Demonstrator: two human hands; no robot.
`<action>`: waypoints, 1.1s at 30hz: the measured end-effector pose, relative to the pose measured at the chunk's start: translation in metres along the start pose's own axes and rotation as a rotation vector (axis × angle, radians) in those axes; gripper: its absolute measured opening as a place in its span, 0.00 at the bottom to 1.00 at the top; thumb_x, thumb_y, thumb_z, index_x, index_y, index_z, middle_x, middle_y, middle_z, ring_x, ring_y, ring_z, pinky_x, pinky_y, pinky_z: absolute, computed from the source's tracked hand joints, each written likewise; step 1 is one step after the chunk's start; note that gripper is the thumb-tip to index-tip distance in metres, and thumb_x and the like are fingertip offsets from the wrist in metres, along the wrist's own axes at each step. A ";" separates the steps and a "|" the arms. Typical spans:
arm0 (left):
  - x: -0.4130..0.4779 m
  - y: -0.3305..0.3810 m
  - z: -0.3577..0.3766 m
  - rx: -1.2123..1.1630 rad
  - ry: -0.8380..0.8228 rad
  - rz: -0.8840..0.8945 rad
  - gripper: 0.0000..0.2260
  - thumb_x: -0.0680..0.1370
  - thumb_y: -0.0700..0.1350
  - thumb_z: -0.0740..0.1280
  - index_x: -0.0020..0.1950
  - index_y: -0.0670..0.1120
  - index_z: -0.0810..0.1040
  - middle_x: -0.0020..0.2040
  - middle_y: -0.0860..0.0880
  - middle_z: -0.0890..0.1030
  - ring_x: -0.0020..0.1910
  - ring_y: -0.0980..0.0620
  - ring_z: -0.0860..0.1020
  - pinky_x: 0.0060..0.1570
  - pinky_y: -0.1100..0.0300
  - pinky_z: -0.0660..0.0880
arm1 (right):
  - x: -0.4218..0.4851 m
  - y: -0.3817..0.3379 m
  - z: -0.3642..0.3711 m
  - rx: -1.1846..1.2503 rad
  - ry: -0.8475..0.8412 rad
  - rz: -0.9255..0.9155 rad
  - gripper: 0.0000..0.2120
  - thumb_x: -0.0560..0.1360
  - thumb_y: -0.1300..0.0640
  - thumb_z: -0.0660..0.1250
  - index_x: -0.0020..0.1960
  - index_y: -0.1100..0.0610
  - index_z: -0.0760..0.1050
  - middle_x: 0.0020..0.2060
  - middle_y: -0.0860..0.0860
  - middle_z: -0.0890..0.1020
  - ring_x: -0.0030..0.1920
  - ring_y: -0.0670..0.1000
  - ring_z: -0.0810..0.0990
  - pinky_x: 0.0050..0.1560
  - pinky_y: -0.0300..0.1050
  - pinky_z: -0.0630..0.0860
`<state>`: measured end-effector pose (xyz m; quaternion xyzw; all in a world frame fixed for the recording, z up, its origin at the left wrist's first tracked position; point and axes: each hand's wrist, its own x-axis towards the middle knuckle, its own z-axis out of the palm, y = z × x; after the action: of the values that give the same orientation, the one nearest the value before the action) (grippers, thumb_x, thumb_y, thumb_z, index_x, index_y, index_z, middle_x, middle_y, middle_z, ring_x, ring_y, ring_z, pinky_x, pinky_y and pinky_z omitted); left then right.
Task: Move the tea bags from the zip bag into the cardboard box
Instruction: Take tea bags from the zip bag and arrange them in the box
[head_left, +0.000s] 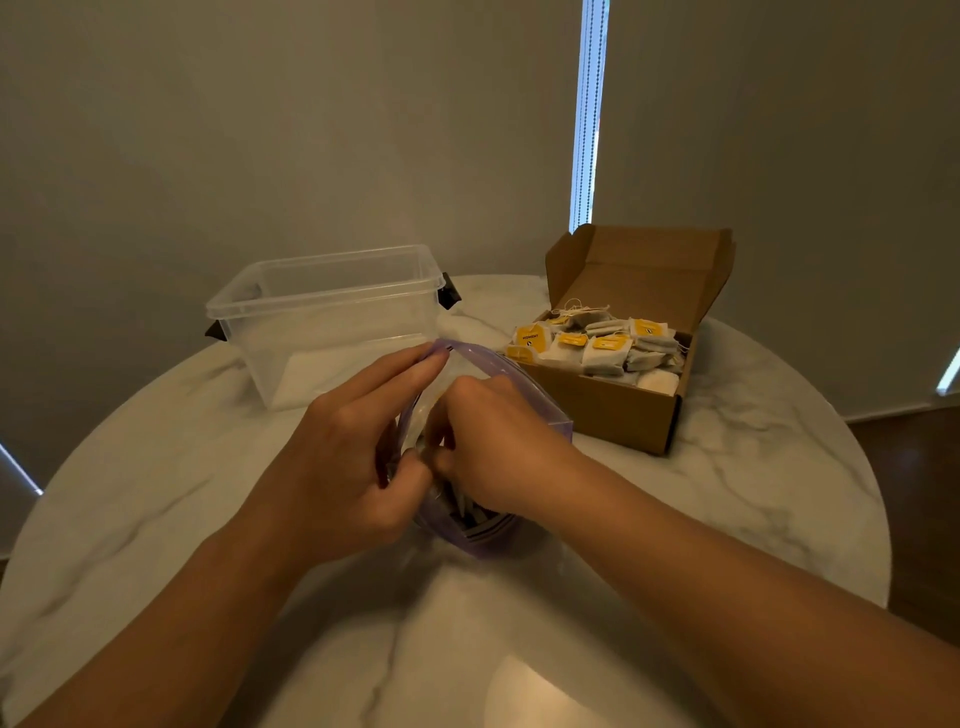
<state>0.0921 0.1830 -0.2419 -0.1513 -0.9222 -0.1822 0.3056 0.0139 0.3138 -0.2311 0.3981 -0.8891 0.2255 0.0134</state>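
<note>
Tho clear, purple-rim zip bag (480, 538)

Dim, warm light. Daylight enters a blind gap (589, 114) at one o'clock; glare marks the tabletop (524, 680) at six.

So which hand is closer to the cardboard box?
Right. The right hand reaches into the zip bag just beside the cardboard box; the left hand holds the bag's rim on the side away from it.

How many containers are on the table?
3: a clear plastic tub back left, the open cardboard box back right, and the zip bag in front, held by the left hand. None looks hidden.
</note>
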 end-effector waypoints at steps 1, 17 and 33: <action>0.000 0.000 0.000 0.002 -0.001 -0.001 0.31 0.70 0.45 0.60 0.74 0.40 0.70 0.72 0.49 0.72 0.56 0.44 0.71 0.52 0.81 0.64 | 0.002 -0.001 0.000 -0.009 -0.005 0.002 0.11 0.77 0.54 0.68 0.57 0.56 0.79 0.48 0.53 0.82 0.50 0.52 0.79 0.54 0.48 0.78; 0.000 0.001 0.000 0.004 -0.006 -0.001 0.30 0.71 0.41 0.65 0.74 0.41 0.70 0.72 0.49 0.73 0.55 0.47 0.73 0.47 0.82 0.65 | -0.048 0.009 -0.015 0.190 0.318 -0.027 0.08 0.77 0.53 0.68 0.54 0.50 0.82 0.46 0.45 0.83 0.44 0.42 0.79 0.47 0.36 0.79; -0.001 -0.001 0.002 0.016 0.009 -0.009 0.31 0.70 0.38 0.67 0.74 0.41 0.70 0.72 0.49 0.73 0.57 0.43 0.69 0.46 0.84 0.65 | -0.066 0.039 -0.047 0.862 0.430 0.100 0.04 0.73 0.60 0.71 0.46 0.54 0.84 0.39 0.48 0.86 0.42 0.47 0.85 0.41 0.40 0.82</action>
<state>0.0912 0.1823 -0.2442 -0.1440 -0.9229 -0.1767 0.3104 0.0243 0.4019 -0.2175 0.2688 -0.7099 0.6507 0.0197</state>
